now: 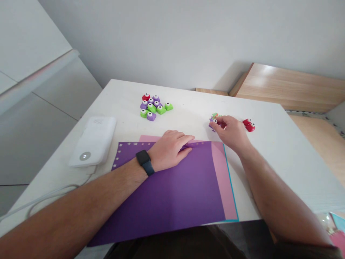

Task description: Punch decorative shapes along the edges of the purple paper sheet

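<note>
While L hand [171,153] lies palm-down on the purple sheet [167,201], thumb and index apart nr its far edge, R hand [232,132] has thumb and fingertips pinched on a small purple punch [211,125], off the sheet's far right corner, just by some paper bits [215,115]. Red shows behind those fingers; can't tell if it's a separate pc.

Risks, in insp.'s judgement:
1. Crease or slip of sheet. Cause: far edge looks slightly raised nr L fingertips.
2. Bits scattered. Cause: R hand is low and close to them.
3. Layers out of line. Cause: pink sheet [219,180] lies underneath w/ edges offset, no clip visible.
4. Cable snag. Cause: L forearm is nr the cable [58,190] of the power bank [94,140].

Edges/room: sheet's near edge appears to overhang the table [285,154] front; no margin there. Clustered punches [151,108] sit beyond the sheet, far left, w/ a wide gap to R hand. Red punches [250,126] sit just right of R hand, limiting sideways travel; past them, tabletop gives good room.
</note>
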Demonstrator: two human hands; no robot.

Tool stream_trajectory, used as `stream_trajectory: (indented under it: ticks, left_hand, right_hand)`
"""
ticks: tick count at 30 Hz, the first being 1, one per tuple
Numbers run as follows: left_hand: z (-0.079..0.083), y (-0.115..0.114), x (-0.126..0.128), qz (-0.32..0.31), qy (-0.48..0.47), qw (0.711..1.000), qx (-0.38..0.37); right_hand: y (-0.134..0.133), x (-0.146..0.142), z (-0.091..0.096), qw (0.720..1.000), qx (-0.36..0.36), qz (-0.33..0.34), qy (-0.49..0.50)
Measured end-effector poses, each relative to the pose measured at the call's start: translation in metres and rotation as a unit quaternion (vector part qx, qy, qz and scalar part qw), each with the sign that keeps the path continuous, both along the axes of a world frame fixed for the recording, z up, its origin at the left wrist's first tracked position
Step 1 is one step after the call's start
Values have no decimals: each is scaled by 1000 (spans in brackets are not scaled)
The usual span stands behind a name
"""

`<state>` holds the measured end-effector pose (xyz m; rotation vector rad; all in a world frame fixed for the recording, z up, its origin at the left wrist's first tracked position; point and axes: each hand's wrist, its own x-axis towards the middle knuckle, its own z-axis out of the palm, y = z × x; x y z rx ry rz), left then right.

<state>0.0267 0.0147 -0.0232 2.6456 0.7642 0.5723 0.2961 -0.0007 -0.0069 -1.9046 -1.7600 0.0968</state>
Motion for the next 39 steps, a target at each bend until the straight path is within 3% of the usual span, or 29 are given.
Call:
stream_trajectory:
  ticks: [15, 21, 28, 30, 33, 39]
  left_hand:
    - [9, -1, -2, -59, -41, 997, -12]
    - [9, -2, -1, -52, -58, 997, -14]
    - [6, -3, -2, -53, -63, 997, -8]
    - [6, -2, -2, -52, -61, 997, -8]
    - [5, -1, -1, -46, -57, 997, -12]
    - [4, -1, -2, -34, -60, 998, -12]
  right_hand:
    - [-13, -25, 19, 992, -28, 88, 88]
    - [-15, -28, 20, 989, -34, 113, 84]
    - [-18, -37, 6, 961, -70, 261, 54]
    - [-17, -35, 3, 968, -57, 246, 13]
    - [-12, -26, 1, 985, -20, 167, -42]
    - [-6, -12, 2, 994, 0, 86, -74]
